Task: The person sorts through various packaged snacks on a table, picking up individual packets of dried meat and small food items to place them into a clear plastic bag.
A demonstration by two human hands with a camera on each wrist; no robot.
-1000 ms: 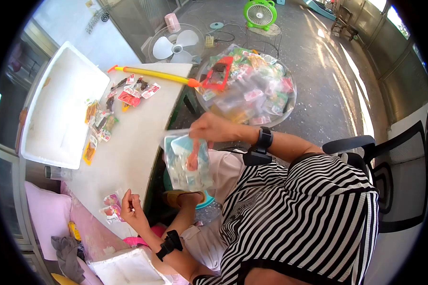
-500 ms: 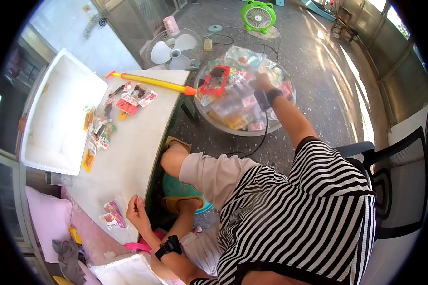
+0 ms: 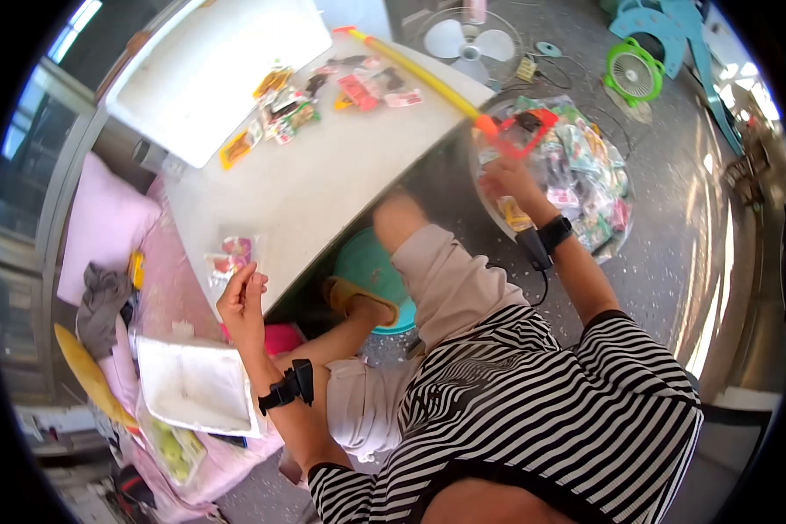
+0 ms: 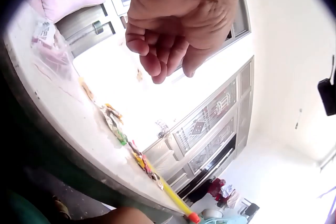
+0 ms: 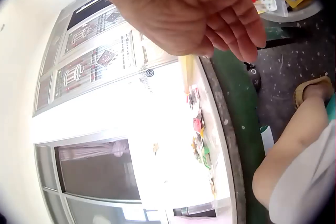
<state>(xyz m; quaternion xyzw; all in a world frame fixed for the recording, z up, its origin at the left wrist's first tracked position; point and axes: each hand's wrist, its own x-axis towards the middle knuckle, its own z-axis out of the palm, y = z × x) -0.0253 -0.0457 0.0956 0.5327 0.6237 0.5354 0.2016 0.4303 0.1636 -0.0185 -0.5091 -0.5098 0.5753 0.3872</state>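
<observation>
My left hand (image 3: 243,301) hovers by the near edge of the white table (image 3: 323,166), fingers loosely bent and holding nothing. Close beyond it lie pink packets in clear wrap (image 3: 234,253). The left wrist view shows the same empty hand (image 4: 178,29), its fingertips bunched near the thumb. At the table side of a round tray (image 5: 296,18), my right hand (image 3: 511,182) is raised with relaxed fingers. Nothing is in its palm (image 5: 194,8) in the right wrist view. Many plastic food packets (image 3: 576,162) fill the tray, among them a red-framed packet (image 3: 541,127).
A yellow tube (image 3: 419,70) with orange ends lies across the table's far side, its end overlapping the tray. Small packets (image 3: 288,113) lie beside a large foam box (image 3: 218,79). Below are a smaller foam box (image 3: 192,384) and a teal basin (image 3: 371,262). A green fan (image 3: 633,72) stands beyond.
My right hand carried a clear packaged bag from above the lap to the tray and let it go, then drew back toward the table empty. The head view has turned. My left hand stays by the table edge.
</observation>
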